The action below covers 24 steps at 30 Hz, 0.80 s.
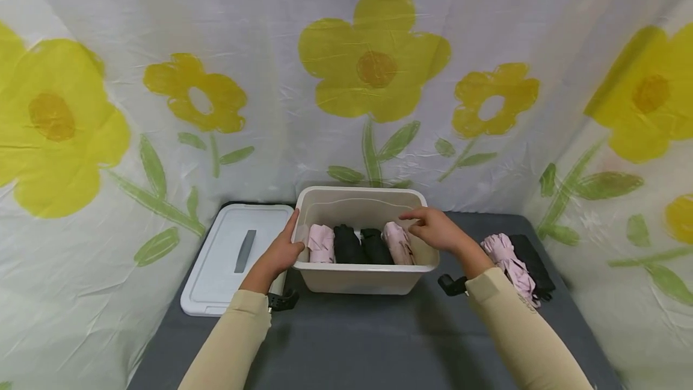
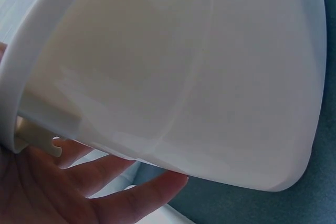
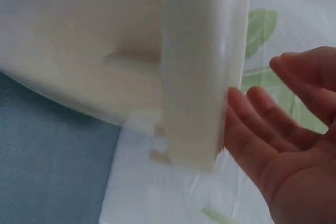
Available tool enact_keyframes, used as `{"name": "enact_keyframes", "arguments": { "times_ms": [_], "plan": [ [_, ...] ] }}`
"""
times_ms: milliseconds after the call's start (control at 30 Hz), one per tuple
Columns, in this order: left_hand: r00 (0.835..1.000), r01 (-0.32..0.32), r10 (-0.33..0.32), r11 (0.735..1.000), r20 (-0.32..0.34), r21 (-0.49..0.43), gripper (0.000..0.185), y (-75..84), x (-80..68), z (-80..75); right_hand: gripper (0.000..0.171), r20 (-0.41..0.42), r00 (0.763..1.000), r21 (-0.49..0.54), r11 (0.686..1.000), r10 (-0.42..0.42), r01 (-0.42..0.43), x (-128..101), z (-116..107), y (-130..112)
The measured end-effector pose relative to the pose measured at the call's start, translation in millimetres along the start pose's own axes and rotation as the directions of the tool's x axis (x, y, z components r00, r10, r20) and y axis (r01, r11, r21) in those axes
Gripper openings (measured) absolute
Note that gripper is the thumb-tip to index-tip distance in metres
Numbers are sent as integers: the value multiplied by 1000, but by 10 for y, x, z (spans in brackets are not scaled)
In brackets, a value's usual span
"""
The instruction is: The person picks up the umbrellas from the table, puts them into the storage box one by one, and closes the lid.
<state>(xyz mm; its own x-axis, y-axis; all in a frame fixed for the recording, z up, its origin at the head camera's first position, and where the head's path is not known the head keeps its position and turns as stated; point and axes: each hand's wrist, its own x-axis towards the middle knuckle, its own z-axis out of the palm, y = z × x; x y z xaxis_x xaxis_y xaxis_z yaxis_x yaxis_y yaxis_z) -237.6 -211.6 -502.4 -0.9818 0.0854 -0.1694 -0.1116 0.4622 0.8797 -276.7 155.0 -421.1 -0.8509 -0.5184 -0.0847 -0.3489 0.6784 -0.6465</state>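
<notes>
A cream plastic storage bin stands on the dark table. Inside it, side by side, are a pink rolled fabric bundle, two black ones and a pink patterned one. My left hand grips the bin's left end, thumb at the rim and the other fingers against the outside, as the left wrist view shows. My right hand is over the right end with fingers loosely bent. In the right wrist view its fingertips are right at the rim, with nothing held.
Left of the bin lies a white lid with a grey handle. On the right of the table, a pink fabric bundle lies beside a black one. A white curtain with yellow flowers hangs close behind and at both sides.
</notes>
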Motion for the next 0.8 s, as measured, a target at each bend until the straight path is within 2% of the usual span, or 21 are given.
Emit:
{"name": "enact_keyframes", "arguments": {
  "times_ms": [200,433,633,800],
  "plan": [
    [1000,1,-1,1000,-2,-4,87,-3,5,-1,37,-74,997,42,999,-26,29,-153,-40,69],
    [1000,-2,2,1000,-5,6,87,-2,-2,-9,34,-210,977,105,994,33,-11,-302,-132,224],
    [1000,-7,7,1000,-11,2,88,-6,-2,-7,36,-244,966,122,991,81,-52,-406,-221,377],
    [1000,-12,12,1000,-9,-1,88,-12,-7,-1,39,-252,961,92,991,115,-94,-527,-262,530]
  ]
}}
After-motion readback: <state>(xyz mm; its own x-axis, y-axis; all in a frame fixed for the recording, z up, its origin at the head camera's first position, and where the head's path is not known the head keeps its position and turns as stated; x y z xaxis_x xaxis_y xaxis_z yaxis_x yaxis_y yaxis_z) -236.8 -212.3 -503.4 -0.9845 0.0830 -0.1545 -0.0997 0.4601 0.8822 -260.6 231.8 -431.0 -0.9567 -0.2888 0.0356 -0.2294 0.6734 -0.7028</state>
